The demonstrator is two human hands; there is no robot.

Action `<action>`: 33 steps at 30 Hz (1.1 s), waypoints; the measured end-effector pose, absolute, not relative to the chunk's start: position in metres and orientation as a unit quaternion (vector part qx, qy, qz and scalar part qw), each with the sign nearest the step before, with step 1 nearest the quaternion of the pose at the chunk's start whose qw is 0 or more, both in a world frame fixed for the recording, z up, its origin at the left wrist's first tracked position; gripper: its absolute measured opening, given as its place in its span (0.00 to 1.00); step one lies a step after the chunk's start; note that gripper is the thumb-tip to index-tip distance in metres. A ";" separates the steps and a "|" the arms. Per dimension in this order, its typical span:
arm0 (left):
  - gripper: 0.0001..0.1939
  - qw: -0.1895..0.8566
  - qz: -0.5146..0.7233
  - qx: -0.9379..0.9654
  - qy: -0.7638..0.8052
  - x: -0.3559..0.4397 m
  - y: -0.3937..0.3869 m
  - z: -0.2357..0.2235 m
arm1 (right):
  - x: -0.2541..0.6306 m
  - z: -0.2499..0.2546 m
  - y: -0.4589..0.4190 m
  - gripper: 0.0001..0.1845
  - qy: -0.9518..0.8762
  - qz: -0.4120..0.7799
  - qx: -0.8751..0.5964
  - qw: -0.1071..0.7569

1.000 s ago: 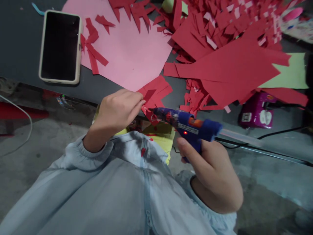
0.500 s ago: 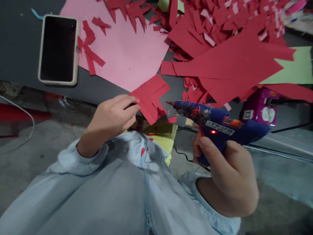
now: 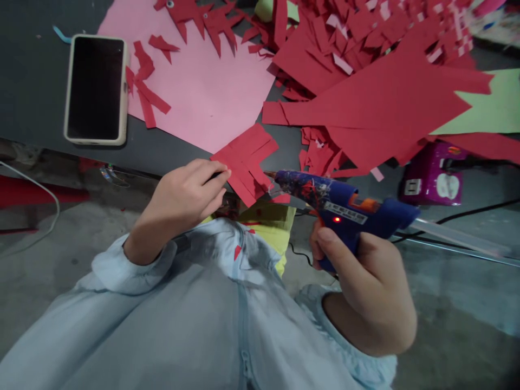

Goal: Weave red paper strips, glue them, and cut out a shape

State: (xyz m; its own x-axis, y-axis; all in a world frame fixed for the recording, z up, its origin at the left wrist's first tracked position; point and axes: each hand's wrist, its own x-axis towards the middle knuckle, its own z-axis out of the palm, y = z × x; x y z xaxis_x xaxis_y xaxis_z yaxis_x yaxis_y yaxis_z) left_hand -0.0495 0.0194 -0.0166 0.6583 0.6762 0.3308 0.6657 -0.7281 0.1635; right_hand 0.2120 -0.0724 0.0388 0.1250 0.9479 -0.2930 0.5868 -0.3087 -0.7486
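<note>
The right hand (image 3: 371,284) is holding tight to a blue hot glue gun (image 3: 339,201) while the left hand (image 3: 189,189) is touching red paper (image 3: 246,162), maybe pinching, I cannot tell.

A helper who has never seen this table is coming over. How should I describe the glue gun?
Find the dark table, then the purple box near its edge. Lower left of it in the picture, the right hand grips the glue gun. Unlike the nearby red paper, it is blue, with a glowing red light and a clear stick jutting from its back.
</note>
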 end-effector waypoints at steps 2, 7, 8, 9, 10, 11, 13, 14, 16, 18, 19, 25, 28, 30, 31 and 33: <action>0.14 0.005 0.179 0.909 0.378 -0.048 0.018 -0.017 | 0.211 0.038 -0.072 0.24 -0.537 0.386 -0.712 0.236; 0.14 -0.005 0.151 0.921 0.359 -0.048 0.018 -0.013 | 0.209 0.039 -0.072 0.23 -0.531 0.392 -0.712 0.240; 0.13 -0.004 0.147 0.923 0.354 -0.048 0.018 -0.012 | 0.209 0.039 -0.072 0.23 -0.527 0.392 -0.714 0.241; 0.13 -0.001 0.143 0.925 0.351 -0.049 0.018 -0.010 | 0.209 0.039 -0.072 0.23 -0.524 0.395 -0.714 0.241; 0.13 0.003 0.139 0.927 0.348 -0.049 0.018 -0.009 | 0.209 0.038 -0.072 0.22 -0.522 0.398 -0.714 0.244; 0.13 0.008 0.135 0.929 0.344 -0.050 0.019 -0.008 | 0.210 0.037 -0.072 0.22 -0.521 0.401 -0.711 0.249; 0.13 0.014 0.133 0.931 0.340 -0.051 0.019 -0.006 | 0.210 0.034 -0.072 0.21 -0.518 0.407 -0.705 0.263; 0.13 0.018 0.137 0.931 0.338 -0.052 0.020 -0.006 | 0.210 0.031 -0.072 0.21 -0.516 0.410 -0.702 0.271; 0.13 0.039 0.152 0.927 0.341 -0.054 0.021 -0.005 | 0.210 0.026 -0.073 0.20 -0.510 0.414 -0.696 0.290; 0.13 0.074 0.165 0.918 0.352 -0.055 0.022 -0.006 | 0.210 0.020 -0.072 0.18 -0.501 0.417 -0.691 0.314; 0.13 0.091 0.171 0.912 0.361 -0.055 0.022 -0.006 | 0.209 0.017 -0.072 0.16 -0.496 0.421 -0.686 0.326; 0.15 0.110 0.188 0.892 0.395 -0.049 0.027 -0.004 | 0.210 -0.002 -0.069 0.18 -0.492 0.424 -0.661 0.375; 0.16 0.094 0.172 0.896 0.398 -0.045 0.026 -0.004 | 0.212 -0.006 -0.070 0.18 -0.483 0.419 -0.659 0.396; 0.17 0.080 0.158 0.898 0.403 -0.043 0.023 -0.004 | 0.212 -0.006 -0.072 0.16 -0.482 0.420 -0.654 0.405; 0.17 0.072 0.150 0.898 0.406 -0.041 0.020 -0.004 | 0.213 -0.006 -0.073 0.15 -0.482 0.419 -0.653 0.406; 0.17 0.052 0.130 0.901 0.411 -0.038 0.015 -0.004 | 0.214 -0.006 -0.075 0.14 -0.484 0.418 -0.652 0.407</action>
